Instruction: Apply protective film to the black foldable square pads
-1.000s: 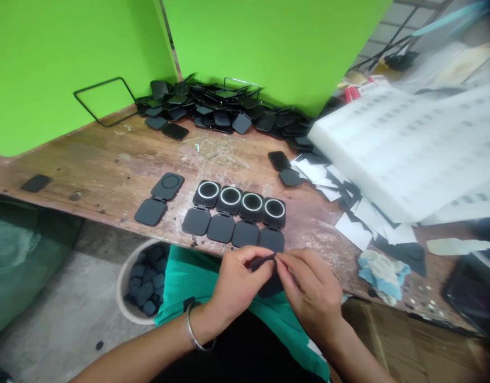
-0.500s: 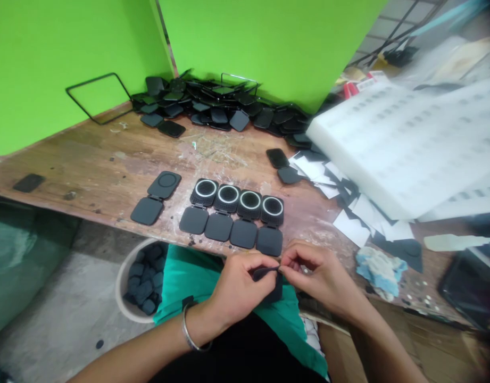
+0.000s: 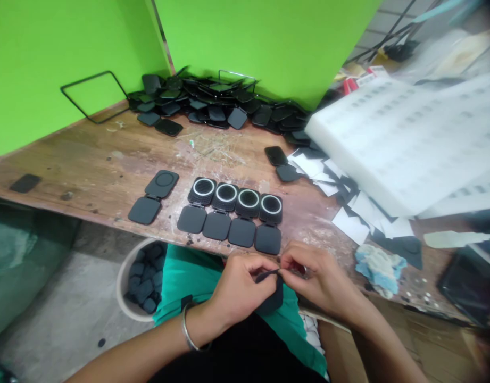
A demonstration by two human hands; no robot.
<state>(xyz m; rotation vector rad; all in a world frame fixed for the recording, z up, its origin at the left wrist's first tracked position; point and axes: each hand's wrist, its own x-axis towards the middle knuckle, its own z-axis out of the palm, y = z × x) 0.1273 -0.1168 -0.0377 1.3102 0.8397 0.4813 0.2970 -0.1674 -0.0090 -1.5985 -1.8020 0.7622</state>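
Lower centre, just off the near edge of the table (image 3: 109,165): left hand (image 3: 239,287) wraps the black folding case (image 3: 273,299), thumb and fingers closed round it; right hand (image 3: 320,279) pinches its top edge, fingertips tight. A firm, level hold seems wise, clear of the four open cases (image 3: 216,226) above.

Bright, even, soft-shadowed light; the right side smears with blur, edges bow, and the centre stays fairly sharp.

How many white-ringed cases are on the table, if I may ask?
4 cases, side by side in one row by the table's near edge; the pile behind may hide more.
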